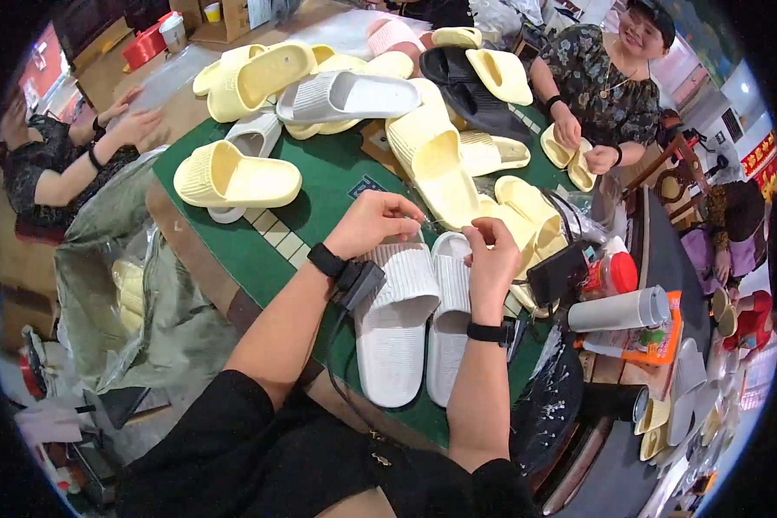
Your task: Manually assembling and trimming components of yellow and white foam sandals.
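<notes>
In front of me a pair of light grey slide slippers lies side by side, the left slipper (393, 341) and the right slipper (448, 337), toes away from me. My left hand (378, 226) is over the toe end of the left one, thumb and fingers drawn together in a pinch. Above the toe of the other slipper is my right hand (492, 257), its fingers also curled together. Whatever is between the fingers of either hand is too small to make out. A pale yellow slipper (440, 164) lies just beyond both hands.
Yellow, grey and black slippers pile up on the green table (315, 194). At the right stand a white bottle (617, 311) and a red-lidded jar (613, 273). An open sack (104, 319) stands at the left. Across the table a co-worker handles yellow slippers (566, 158).
</notes>
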{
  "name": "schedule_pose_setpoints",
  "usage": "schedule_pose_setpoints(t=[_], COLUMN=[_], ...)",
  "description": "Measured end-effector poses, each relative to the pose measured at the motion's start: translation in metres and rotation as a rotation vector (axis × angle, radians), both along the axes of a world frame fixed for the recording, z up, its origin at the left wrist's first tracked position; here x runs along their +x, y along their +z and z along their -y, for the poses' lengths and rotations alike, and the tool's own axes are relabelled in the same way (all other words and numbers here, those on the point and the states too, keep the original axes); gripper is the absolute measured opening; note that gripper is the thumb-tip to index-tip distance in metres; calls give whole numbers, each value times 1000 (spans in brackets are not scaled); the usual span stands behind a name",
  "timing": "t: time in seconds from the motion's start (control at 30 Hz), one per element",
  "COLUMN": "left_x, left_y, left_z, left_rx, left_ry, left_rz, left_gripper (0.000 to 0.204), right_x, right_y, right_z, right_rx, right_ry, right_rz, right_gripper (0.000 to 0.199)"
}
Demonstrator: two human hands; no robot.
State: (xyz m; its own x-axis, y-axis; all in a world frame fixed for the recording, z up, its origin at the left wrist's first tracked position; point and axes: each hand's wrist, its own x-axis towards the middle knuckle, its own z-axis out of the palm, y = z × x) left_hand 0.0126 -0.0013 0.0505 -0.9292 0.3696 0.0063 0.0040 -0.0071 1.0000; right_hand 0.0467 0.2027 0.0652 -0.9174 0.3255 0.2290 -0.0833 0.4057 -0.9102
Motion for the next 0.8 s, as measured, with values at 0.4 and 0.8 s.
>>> schedule_pose_setpoints(t=[0.4, 0.8], left_x=[-2, -1], left_y=[-4, -5], left_z=[-2, -3], left_rx=[37, 17], left_ry=[93, 40], left_rz=[-12, -12], left_gripper=[11, 11], right_x=[-11, -5], right_y=[-14, 8], right_z=[-12, -15], right_rx=[-42, -519], right_ry=[132, 149], right_rz=[-76, -84], right_gripper=[13, 10])
